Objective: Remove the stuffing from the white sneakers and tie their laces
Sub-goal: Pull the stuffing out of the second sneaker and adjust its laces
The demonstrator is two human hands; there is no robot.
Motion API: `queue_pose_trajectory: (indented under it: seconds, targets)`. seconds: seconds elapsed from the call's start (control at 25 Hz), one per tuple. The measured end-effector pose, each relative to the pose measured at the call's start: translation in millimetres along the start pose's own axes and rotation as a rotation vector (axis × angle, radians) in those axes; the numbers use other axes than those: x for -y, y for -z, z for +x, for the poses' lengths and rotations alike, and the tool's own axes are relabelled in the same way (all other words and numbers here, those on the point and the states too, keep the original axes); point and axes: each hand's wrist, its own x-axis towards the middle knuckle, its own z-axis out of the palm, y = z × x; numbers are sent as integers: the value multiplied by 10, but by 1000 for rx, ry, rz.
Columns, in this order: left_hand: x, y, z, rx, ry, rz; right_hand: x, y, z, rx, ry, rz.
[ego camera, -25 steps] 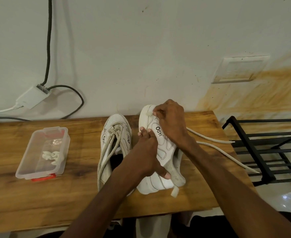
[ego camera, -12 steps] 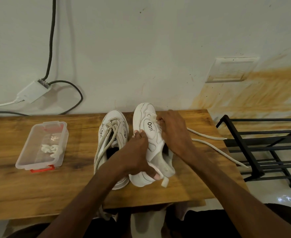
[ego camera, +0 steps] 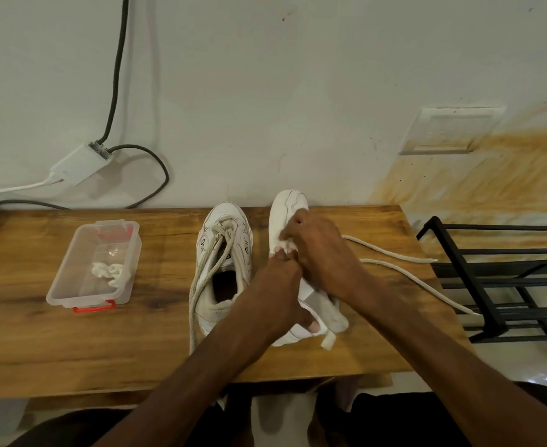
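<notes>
Tipped sneaker [ego camera: 286,208] lies at centre of frame on the counter [ego camera: 156,317], long axis running from near edge to wall, toe toward the top of the frame. Left hand [ego camera: 278,285] grips its heel side, fingers curled; right hand [ego camera: 317,250] pinches its upper mid-length. Loose laces [ego camera: 394,253] trail toward the right of the frame.

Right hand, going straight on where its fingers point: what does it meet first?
The right hand holds the tilted sneaker; past it, probably the toe of the other sneaker, though depth is unclear.

a box [ego camera: 82,253] lies left of the sneakers [ego camera: 230,216] on the table [ego camera: 378,333] (rack [ego camera: 507,227] off right).
</notes>
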Motion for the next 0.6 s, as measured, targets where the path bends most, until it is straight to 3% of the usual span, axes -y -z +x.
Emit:
queue_pose_trajectory:
  seconds: [0.2,0.32,0.44,0.6]
  targets:
    - [-29,-36,-36,4,-59,133,-61,209,152,90,34,39]
    - [-84,10,-25,60,-40,259,-81,148,430,-12,79,-3]
    - [-74,-7,-45,48,-35,196,-93,72,380,16,28,-27]
    - [-82,-11,-96,-25,-36,114,-93,138,228,144,208,-49]
